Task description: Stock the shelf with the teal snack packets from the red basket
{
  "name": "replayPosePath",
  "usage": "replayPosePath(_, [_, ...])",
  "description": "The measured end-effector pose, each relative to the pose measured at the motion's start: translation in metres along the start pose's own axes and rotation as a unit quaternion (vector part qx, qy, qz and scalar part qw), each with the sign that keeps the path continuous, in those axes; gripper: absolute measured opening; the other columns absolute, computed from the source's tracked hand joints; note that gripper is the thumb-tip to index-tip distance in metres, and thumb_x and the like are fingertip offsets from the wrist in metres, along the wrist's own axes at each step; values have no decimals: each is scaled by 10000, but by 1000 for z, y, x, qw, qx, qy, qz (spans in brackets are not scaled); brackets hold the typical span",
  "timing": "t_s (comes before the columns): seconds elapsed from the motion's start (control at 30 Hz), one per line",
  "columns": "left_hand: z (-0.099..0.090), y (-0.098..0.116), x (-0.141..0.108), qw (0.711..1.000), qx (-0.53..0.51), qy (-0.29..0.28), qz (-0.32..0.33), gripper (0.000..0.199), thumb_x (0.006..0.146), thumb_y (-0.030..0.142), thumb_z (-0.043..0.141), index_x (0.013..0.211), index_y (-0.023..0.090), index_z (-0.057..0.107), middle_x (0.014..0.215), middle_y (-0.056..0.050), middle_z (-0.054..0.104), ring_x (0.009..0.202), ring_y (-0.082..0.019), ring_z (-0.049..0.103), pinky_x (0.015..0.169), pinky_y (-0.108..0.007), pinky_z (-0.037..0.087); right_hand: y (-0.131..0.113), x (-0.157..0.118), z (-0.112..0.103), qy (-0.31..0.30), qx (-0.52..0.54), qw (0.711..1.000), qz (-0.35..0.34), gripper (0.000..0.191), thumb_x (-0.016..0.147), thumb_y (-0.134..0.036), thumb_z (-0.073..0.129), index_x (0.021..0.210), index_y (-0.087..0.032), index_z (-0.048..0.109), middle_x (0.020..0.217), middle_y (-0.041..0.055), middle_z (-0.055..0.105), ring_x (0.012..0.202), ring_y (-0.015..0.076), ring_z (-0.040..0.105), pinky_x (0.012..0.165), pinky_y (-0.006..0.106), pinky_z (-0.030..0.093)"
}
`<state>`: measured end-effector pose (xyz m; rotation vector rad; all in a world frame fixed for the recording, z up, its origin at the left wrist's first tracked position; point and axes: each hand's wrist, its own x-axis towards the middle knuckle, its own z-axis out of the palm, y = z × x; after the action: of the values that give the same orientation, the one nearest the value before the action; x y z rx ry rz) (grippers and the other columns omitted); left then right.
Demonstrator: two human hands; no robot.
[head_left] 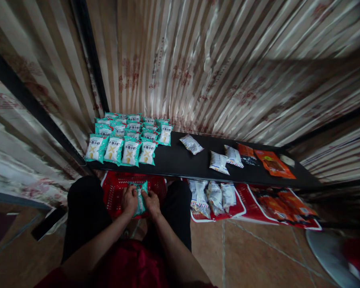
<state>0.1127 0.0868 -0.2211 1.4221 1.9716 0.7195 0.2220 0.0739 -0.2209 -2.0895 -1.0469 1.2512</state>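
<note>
Between my knees, my left hand [130, 199] and my right hand [151, 202] both grip one teal and white snack bag [141, 200], one at each side of it. The bag is over a red plastic basket [112, 192] with slotted walls. Above it, on the left end of a black shelf [174, 158], several teal and white snack bags [129, 151] of the same look stand in rows, leaning back with their printed fronts toward me. My fingers partly cover the held bag.
Silvery white snack bags [219, 162] and orange packets [273, 163] lie along the shelf's right part. Below are red baskets holding white bags [215, 198] and orange packets [283, 204]. A striped curtain [180, 72] hangs behind; dark metal posts [91, 56] frame the shelf.
</note>
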Motion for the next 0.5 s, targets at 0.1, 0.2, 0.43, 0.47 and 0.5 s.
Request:
replayPosePath(0.1, [-1,0,3,1000,-13,-23,-3,206,791,129,441,865,193,622,960,-79,618,939,-200,570,885,-301,405,-8,-3,-2,10,-44,999,5,430,787,-538,521,1008,-200,666,963,83,703,951,232,640,792,285,451])
replayPosePath(0.2, [0,1,6,999,-29,-30,-16,204,802,145,418,842,187,614,971,-93,636,982,-207,566,918,-311,388,-13,-4,-3,9,-85,996,-3,451,796,-538,511,1024,-175,651,994,112,693,976,247,632,801,293,440])
replayPosePath(0.43, [3,-3,8,995,-81,-40,-53,180,786,259,443,785,201,614,931,-101,671,948,-235,603,854,-334,424,-16,-6,-2,2,-67,997,-31,405,857,-511,418,899,-188,658,867,75,697,855,211,648,749,268,440])
replayPosePath(0.47, [3,-4,8,993,-92,-44,-56,184,784,274,444,779,201,613,930,-99,674,943,-232,607,847,-326,428,-17,-6,-2,-1,-63,997,-38,407,868,-503,395,882,-194,660,851,67,696,840,202,647,743,262,443])
replayPosePath(0.5, [3,-5,9,992,-102,-48,-61,195,786,294,442,778,199,613,928,-99,676,933,-231,611,838,-322,432,-17,-6,-2,-3,-59,997,-45,406,877,-489,377,874,-200,661,838,60,695,827,194,646,738,256,446])
